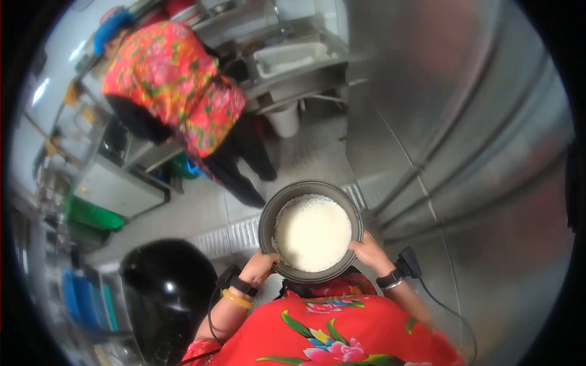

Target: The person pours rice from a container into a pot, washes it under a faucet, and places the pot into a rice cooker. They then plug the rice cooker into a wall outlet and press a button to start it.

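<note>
grey pot [268, 210] of white rice [312, 232], left hand [259, 266], right hand [368, 249] clasping rim

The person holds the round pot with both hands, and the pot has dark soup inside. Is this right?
No: the head view shows white rice in the pot, not dark soup. The left hand and right hand do hold it.

Lit brightly and evenly from overhead, cool in tone. Bent hard by a fisheye lens and ringed in black at every corner. Nearly blown out on the rice [312, 232] in the pot [267, 216] at centre. Washed with soft glare and reddish reflections across the steel wall [464, 122] at right. Smeared and out of focus along the left edge; sharpest at centre.
</note>
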`<state>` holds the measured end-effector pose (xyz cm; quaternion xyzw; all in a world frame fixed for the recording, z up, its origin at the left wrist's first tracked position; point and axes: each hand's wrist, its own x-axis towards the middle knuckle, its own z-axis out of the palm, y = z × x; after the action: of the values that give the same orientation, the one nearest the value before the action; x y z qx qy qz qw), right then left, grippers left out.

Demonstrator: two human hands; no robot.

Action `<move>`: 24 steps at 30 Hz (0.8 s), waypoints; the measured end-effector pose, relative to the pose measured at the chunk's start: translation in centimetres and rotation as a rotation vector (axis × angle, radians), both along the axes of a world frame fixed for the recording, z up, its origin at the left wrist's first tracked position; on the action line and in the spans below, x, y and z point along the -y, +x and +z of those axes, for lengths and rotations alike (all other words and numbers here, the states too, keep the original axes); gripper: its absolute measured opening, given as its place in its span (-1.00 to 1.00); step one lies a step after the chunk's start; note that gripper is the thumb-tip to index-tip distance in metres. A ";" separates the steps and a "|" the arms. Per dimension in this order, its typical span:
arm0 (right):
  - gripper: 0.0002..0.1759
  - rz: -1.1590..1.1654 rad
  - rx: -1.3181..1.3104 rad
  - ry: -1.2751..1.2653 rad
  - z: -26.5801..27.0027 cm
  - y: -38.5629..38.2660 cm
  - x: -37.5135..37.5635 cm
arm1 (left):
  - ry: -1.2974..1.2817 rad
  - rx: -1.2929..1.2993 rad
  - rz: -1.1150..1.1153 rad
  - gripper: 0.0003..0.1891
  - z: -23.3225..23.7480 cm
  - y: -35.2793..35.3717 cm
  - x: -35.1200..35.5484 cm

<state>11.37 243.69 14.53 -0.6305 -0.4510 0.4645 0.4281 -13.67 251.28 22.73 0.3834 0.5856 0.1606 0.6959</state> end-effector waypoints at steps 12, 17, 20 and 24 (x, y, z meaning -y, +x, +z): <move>-0.45 -0.034 0.247 0.200 10.6 14.4 -38.6 | 0.258 0.384 0.226 -0.77 1.8 12.7 -33.6; -0.48 -0.034 0.268 0.315 12.6 17.5 -56.2 | 0.312 0.556 0.266 -0.69 3.3 17.0 -49.9; -0.51 -0.016 0.332 0.022 14.4 19.8 -65.5 | 0.184 0.444 0.203 -0.70 1.7 18.6 -58.9; -0.57 0.065 0.491 -0.042 14.1 24.3 -75.7 | 0.113 0.433 0.275 -0.80 0.6 22.1 -67.3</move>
<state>35.72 319.40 28.60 -0.7182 -0.5519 0.3202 0.2774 8.44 318.56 23.30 0.2951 0.4599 0.3645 0.7540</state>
